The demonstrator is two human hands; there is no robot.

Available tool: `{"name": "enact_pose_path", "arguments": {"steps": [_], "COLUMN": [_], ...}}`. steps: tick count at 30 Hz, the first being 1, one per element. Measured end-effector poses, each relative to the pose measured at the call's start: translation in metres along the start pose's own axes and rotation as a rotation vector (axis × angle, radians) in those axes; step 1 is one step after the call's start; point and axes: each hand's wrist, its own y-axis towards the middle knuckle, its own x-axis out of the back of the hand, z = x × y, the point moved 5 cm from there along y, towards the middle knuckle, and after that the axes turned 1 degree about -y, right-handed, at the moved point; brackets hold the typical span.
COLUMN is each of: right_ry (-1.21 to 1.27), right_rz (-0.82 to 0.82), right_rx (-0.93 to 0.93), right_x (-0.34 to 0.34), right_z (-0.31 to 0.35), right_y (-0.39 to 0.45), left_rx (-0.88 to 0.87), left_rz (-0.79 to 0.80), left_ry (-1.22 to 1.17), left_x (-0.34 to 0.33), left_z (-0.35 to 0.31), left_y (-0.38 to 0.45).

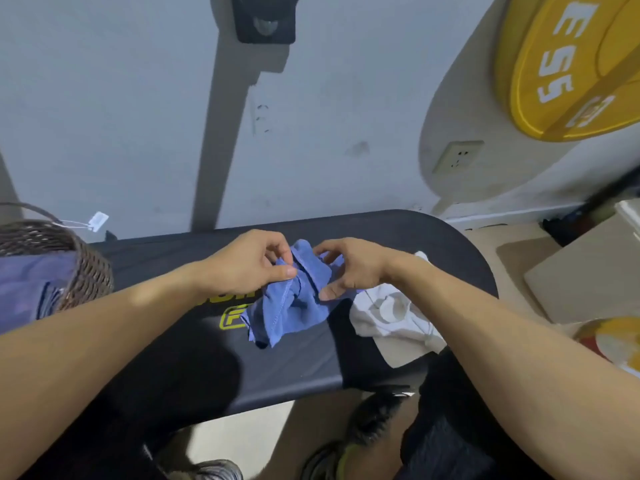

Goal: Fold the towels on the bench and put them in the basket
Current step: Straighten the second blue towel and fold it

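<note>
A crumpled blue towel [294, 306] is bunched up over the middle of the black padded bench [398, 233]. My left hand [249, 261] pinches its upper left edge between thumb and fingers. My right hand [349, 268] grips the upper right part, thumb pressed on the cloth. A white towel [391, 317] lies rumpled on the bench to the right, partly under my right forearm. At the left edge stands a brown wicker basket [86, 268] with a folded purple-blue cloth [31, 289] inside.
A grey wall rises right behind the bench, with a socket [457, 155]. A yellow weight plate [568, 64] hangs at the upper right. Cardboard sheets [588, 271] and another yellow disc [613, 337] lie on the floor at the right. My dark-clothed legs and shoes are below the bench.
</note>
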Motion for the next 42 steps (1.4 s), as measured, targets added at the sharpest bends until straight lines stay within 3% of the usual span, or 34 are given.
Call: {"name": "enact_pose_path", "arguments": {"steps": [7,12,17,23,30,34,42], "right_ry": [0.182,0.536,0.821,0.627,0.624,0.558,0.444], "right_rz": [-0.081,-0.207,-0.266,-0.361,-0.372,-0.482,-0.551], "right_rx": [0.096,0.130,0.126,-0.022,-0.039,-0.110,-0.072], "right_x": [0.000,0.020,0.015,0.014,0.015,0.027,0.029], "right_z": [0.043,0.070,0.086,0.084,0.100,0.091,0.089], "right_y": [0.018,0.010,-0.003,-0.028,-0.051,-0.061,-0.069], "left_rx": [0.043,0.050,0.043,0.037,0.052,0.116,0.098], "left_rz": [-0.043,-0.229,-0.280,-0.369,-0.524,-0.571,-0.446], "left_ry": [-0.014,-0.238,-0.284,-0.089,0.022,0.097,0.128], "left_x": [0.037,0.069,0.087,0.101,0.119,0.129,0.123], "left_z": [0.010,0.017,0.023,0.038,0.041,0.049,0.057], "left_y": [-0.013,-0.034,-0.052,-0.065,-0.080,-0.089,-0.092]}}
